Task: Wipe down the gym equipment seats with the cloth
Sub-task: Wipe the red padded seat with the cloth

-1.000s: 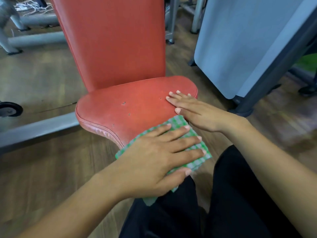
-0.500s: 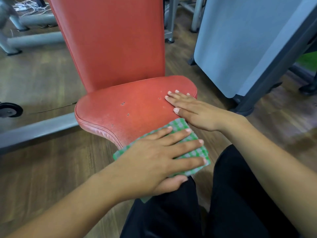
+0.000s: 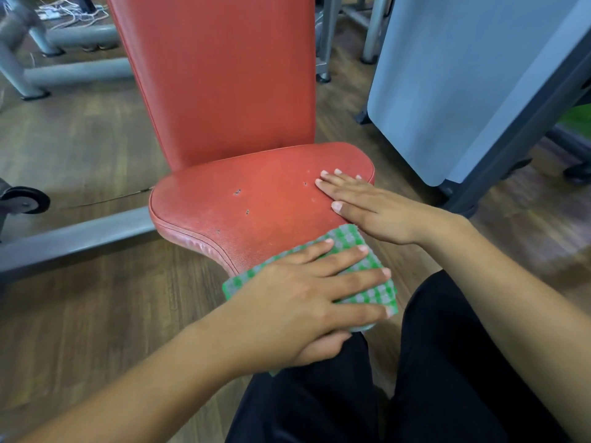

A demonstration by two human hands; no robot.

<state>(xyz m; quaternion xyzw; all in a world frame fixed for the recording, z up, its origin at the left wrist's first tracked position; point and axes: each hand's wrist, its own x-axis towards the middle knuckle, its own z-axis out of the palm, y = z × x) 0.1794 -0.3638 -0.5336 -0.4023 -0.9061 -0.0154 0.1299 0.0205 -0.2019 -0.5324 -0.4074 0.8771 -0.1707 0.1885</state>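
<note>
Left hand (image 3: 297, 302): grip spread, fingers straight and splayed, pressing flat on the green-and-white checked cloth (image 3: 350, 236). Right hand (image 3: 374, 209): grip flat, fingers straight and close together, palm down on the bare red seat (image 3: 256, 203) near its right edge. The cloth covers the seat's narrow front end; the seat's vinyl shows several small punctures.

Green-checked cloth (image 3: 367, 284) draped over red seat's (image 3: 256, 199) front edge.
</note>
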